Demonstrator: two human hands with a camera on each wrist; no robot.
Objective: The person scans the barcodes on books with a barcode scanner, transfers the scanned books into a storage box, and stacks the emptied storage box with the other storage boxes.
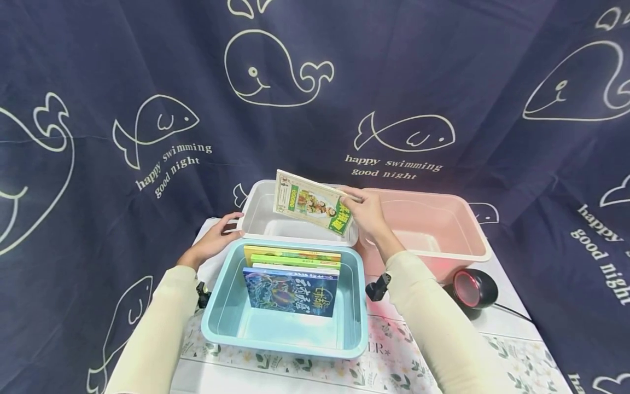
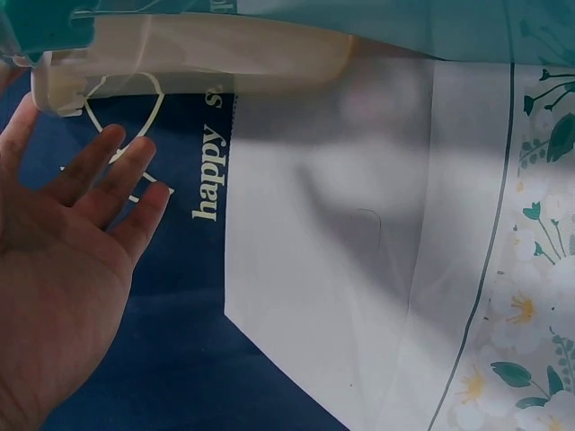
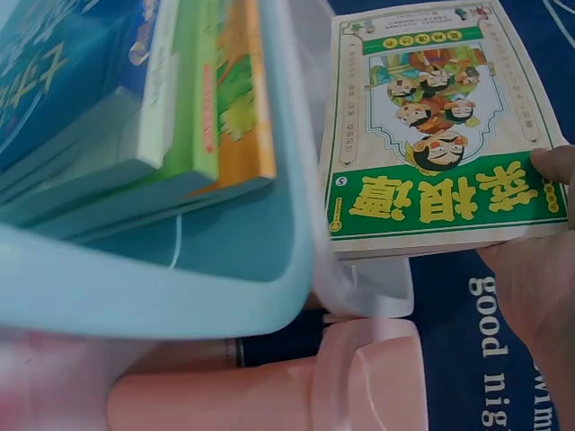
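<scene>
We see the right hand [image 1: 368,213] pinching one end of a book [image 1: 311,203] between its fingers, long axis running leftward above the white bin [image 1: 259,214]; the left hand [image 1: 215,241], fingers spread, perhaps touches it.

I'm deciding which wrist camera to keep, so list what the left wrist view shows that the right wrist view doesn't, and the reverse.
Only the left wrist view: the left hand, fingers spread, and the flower print.

Only the right wrist view: the right hand holding a book, the books in the blue bin, and the pink bin.

Both: parts of the blue bin and white bin, and the navy curtain with lettering.
</scene>
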